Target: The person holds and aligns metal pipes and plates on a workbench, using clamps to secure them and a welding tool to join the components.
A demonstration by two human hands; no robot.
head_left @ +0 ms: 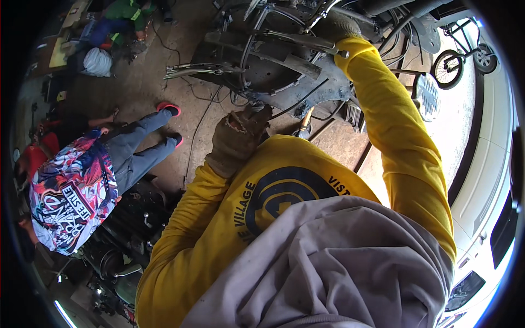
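A person in a yellow long-sleeved shirt (pixel 284 186) works on the underside of a motorcycle (pixel 284 60) in a workshop with a stained concrete floor (pixel 180 104), the machine serving as the fixed point of the scene. The left hand (pixel 239 136), in a worn, torn work glove, is pressed against the lower edge of the motorcycle's engine block, fingers curled and clenched around a small part there; what that part is cannot be told. The right hand (pixel 342 27), also gloved, reaches up over the machine's frame, fingers closed on a metal lever (pixel 306 41) that runs across the top of the engine. Black cables (pixel 306 95) hang below the engine between the two arms. Left of the motorcycle, a second person in a patterned shirt (pixel 71 197) and grey trousers crouches on the floor. Beyond the machine, toward the far wall, clutter and a white bag (pixel 98 61) lie on the ground. To the right of the motorcycle stands a small bicycle (pixel 459 60) in bright daylight beside a white vehicle (pixel 486 180).
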